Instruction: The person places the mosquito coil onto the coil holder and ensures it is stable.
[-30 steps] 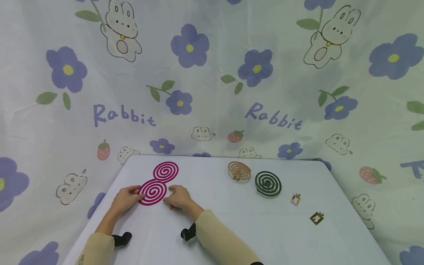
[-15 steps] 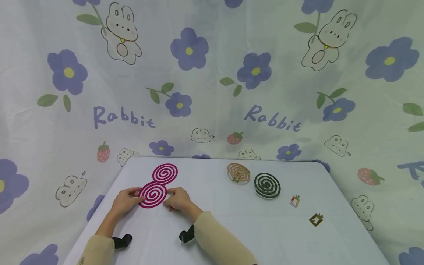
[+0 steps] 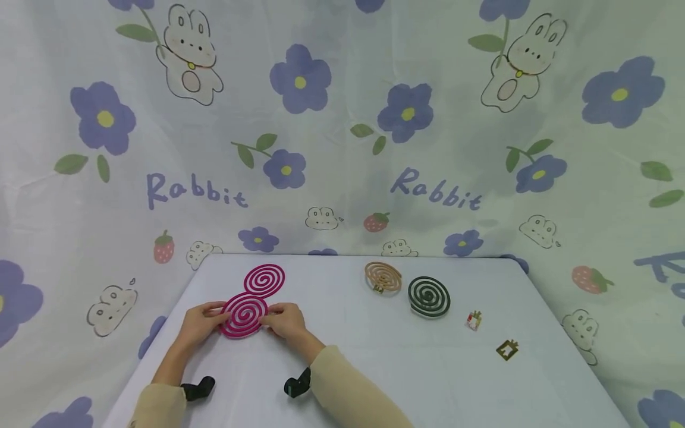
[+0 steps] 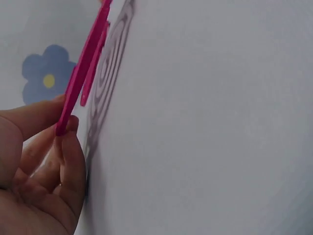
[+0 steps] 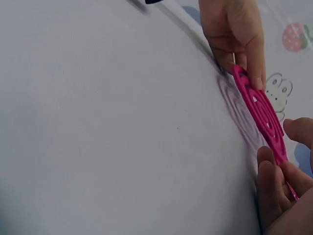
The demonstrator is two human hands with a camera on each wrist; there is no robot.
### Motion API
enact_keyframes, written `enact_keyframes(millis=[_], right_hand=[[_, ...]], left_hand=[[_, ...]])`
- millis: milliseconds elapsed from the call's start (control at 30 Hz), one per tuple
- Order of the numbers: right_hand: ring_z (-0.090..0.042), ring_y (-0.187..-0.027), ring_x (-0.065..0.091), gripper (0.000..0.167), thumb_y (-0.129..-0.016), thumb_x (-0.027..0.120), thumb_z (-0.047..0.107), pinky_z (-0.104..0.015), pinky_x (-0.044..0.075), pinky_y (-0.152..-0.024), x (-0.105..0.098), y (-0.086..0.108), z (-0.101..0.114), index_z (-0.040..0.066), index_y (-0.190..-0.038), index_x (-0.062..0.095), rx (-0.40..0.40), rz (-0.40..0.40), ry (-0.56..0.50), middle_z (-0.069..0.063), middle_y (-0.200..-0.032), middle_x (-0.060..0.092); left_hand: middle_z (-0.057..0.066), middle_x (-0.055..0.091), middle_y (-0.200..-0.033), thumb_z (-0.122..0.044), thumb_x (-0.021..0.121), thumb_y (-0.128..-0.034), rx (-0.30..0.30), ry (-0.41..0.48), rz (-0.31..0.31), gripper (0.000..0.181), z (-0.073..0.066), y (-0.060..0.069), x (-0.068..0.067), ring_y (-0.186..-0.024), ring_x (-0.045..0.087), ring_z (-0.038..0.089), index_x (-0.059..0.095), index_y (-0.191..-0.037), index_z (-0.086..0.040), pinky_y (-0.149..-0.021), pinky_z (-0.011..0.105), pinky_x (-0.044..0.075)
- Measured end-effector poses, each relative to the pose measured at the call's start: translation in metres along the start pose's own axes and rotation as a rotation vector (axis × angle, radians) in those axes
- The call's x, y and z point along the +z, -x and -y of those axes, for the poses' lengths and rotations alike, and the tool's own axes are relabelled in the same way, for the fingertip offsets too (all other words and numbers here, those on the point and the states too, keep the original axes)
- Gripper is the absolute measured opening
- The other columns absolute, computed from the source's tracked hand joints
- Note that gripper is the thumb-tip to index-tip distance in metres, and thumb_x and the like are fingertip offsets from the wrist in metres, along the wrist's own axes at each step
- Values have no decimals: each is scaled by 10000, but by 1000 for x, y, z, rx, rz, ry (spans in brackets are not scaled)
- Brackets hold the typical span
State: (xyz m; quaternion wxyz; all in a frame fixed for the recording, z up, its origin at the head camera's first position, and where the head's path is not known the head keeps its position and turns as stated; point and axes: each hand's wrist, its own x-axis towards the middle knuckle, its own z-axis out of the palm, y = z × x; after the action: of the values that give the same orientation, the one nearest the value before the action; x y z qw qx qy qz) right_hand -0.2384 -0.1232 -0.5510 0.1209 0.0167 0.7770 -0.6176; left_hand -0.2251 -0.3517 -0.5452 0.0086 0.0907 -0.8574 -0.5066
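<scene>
Two flat magenta spirals, which look like mosquito coils, form a figure eight at the left of the table in the head view. My left hand pinches the left edge of the nearer coil between thumb and fingers. On that coil's right edge my right hand has its thumb above and fingers below. The left wrist view shows the magenta coil tilted and raised, casting a spiral shadow. The farther coil meets the nearer one at its rim; whether they are joined I cannot tell.
A tan coil with a small gold-coloured stand sits at the table's back middle. Right of it lie a dark green coil, a small red and white piece and a bronze square piece with prongs. Behind hangs a printed curtain.
My right hand has closed in on the coil's right edge, and its thumb now overlaps the coil. The left hand keeps its hold. The head view has shifted slightly.
</scene>
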Motion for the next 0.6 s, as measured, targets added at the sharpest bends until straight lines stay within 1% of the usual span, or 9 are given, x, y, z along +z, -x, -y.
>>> enact_keyframes(millis=[67, 133, 233, 333, 433, 600], right_hand=[[-136, -642, 607, 271, -779, 827, 190, -292, 545, -610, 1, 2, 1, 87, -989, 689, -15, -8, -59, 34, -788, 625], [-141, -650, 624, 310, -792, 815, 159, -291, 551, -598, 2, 3, 2, 74, -1038, 647, -21, -6, -123, 25, -793, 629], [-168, -628, 652, 349, -818, 777, 82, -299, 557, -551, 1, 5, 2, 68, -1106, 580, -22, 8, -238, -8, -791, 645], [-206, -581, 663, 361, -832, 744, 25, -314, 552, -502, -1, 6, 0, 72, -1123, 537, -16, -3, -333, -44, -771, 656], [-211, -551, 658, 362, -834, 731, 4, -324, 551, -487, -4, 7, -2, 68, -1121, 520, -39, -37, -370, -58, -753, 657], [-197, -529, 645, 384, -838, 723, -4, -343, 556, -494, -10, 8, -5, 65, -1158, 522, -80, -77, -351, -54, -741, 647]], left_hand=[[189, 693, -1007, -205, 761, -861, -22, 58, 17, 573, -3, 1, 0, -751, 638, 143, 531, -1290, 98, -615, 277, 544], [167, 696, -1007, -221, 757, -865, -36, 102, 44, 611, -6, 3, 0, -761, 640, 137, 501, -1317, 100, -636, 286, 553], [156, 694, -1028, -230, 750, -872, -36, 143, 63, 629, -10, 5, 4, -800, 653, 126, 481, -1339, 93, -682, 291, 562], [143, 692, -1042, -238, 739, -881, -22, 169, 57, 622, -15, 6, 10, -830, 654, 108, 479, -1348, 81, -710, 282, 561], [118, 692, -1019, -227, 737, -884, -16, 218, 34, 603, -19, 6, 19, -828, 651, 96, 488, -1343, 74, -714, 269, 557], [65, 689, -990, -183, 725, -893, -29, 284, 18, 578, -20, 7, 33, -828, 647, 86, 475, -1355, 57, -717, 256, 552]])
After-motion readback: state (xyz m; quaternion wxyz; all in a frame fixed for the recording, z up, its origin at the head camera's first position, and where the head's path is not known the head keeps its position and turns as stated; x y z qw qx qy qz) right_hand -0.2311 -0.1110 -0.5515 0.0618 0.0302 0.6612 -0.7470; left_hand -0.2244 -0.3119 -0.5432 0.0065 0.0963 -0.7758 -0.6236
